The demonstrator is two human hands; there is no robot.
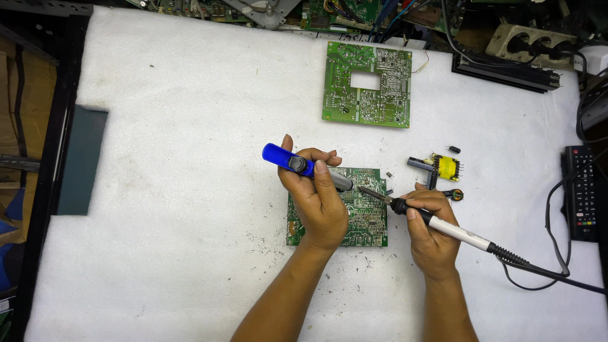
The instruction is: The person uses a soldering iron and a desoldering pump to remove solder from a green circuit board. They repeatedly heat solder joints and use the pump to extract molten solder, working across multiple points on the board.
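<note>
My left hand grips a blue desoldering pump, its grey nozzle pointing right over a small green circuit board that lies on the white work surface. My right hand holds a white-handled soldering iron like a pen. Its dark tip touches the upper part of the board, right next to the pump's nozzle. The left hand covers the board's left half.
A larger green circuit board with a square cut-out lies farther back. A yellow transformer and small loose parts sit right of the small board. A black remote lies at the right edge, a power strip at the back right. The iron's black cable trails right.
</note>
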